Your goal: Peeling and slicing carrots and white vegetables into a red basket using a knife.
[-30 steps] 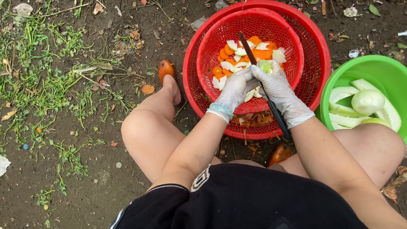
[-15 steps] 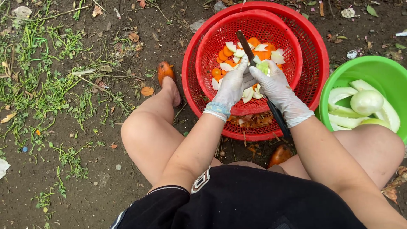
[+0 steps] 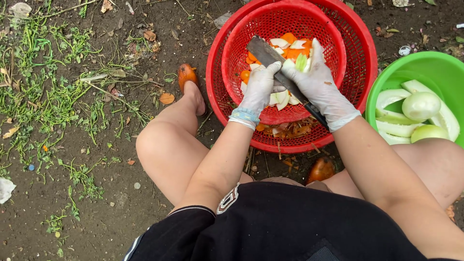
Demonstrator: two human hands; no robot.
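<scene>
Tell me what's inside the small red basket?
Orange and pale vegetable slices lie in the small red basket, which sits in a bigger red basket. The gloved hands and knife cover part of the pile.

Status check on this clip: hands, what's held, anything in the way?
Right hand grips knife and pale vegetable piece. Left hand touches blade. Both over inner red basket of cut pieces. Nothing obstructing.

Translucent white gloves, black shorts, orange sandals (image 3: pixel 187 76)

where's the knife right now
In the head view, the knife is upper centre, over the red strainer basket, gripped by the right hand, beside the left hand.
</scene>
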